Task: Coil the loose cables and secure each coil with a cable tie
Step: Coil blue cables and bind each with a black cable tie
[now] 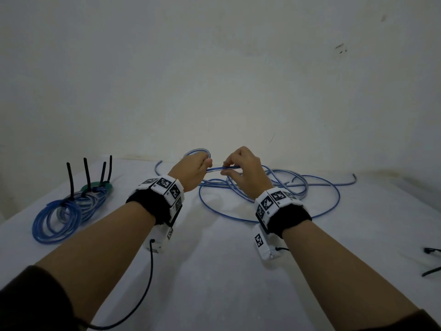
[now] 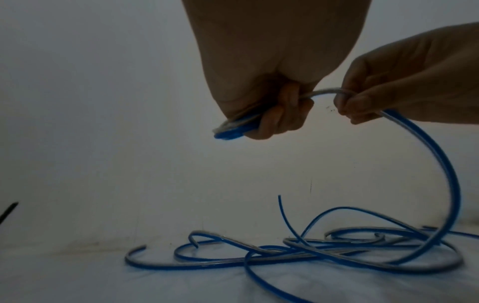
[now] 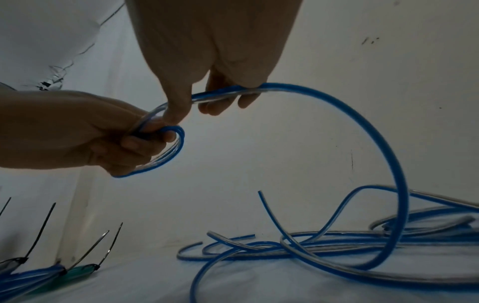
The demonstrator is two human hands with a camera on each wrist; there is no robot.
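A blue and clear cable (image 1: 281,187) lies in loose tangled loops on the white table (image 1: 214,259). My left hand (image 1: 194,169) grips a small coil of it (image 1: 198,152), seen as tight blue loops (image 3: 166,151) round its fingers (image 2: 279,116). Just to the right, my right hand (image 1: 241,170) pinches the same cable (image 3: 225,93) between thumb and fingers. From there the cable arcs down (image 2: 440,184) to the tangle (image 2: 337,250). Both hands hover above the table, close together.
Several finished blue coils (image 1: 62,211) and a green one (image 1: 97,187), each with a black tie tail standing up (image 1: 70,177), lie at the left. Loose black cable ties (image 1: 432,261) lie at the right edge. A wall (image 1: 214,80) closes the back.
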